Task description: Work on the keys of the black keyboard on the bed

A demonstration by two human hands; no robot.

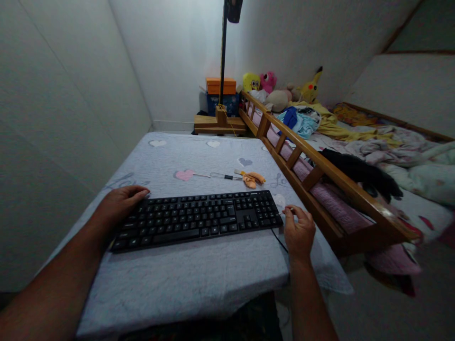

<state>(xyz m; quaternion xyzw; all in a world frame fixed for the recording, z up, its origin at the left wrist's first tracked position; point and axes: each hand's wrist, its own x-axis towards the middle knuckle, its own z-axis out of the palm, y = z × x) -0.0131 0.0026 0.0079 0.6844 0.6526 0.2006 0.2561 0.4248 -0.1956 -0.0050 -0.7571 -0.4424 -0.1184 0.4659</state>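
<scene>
A black keyboard [199,215] lies on the cloth-covered table, slightly angled, its keys facing up. My left hand [121,206] grips its left end, with the fingers at the back corner. Close by the keyboard's right edge, my right hand [299,231] is closed in a pinch around a small, thin thing that is too small to name. A black cable [279,240] runs from the keyboard's front edge towards my right wrist. Behind the keyboard lie a crumpled orange cloth [253,180], a small brush [239,172], a black-handled wire tool [228,176] and a thin pale stick [202,175].
A pale tablecloth with hearts [199,279] covers the table. Along the right side runs a wooden bed rail [320,163], with bedding and plush toys beyond it. At the back stand a black pole [223,52] on a wooden base and an orange box [221,85].
</scene>
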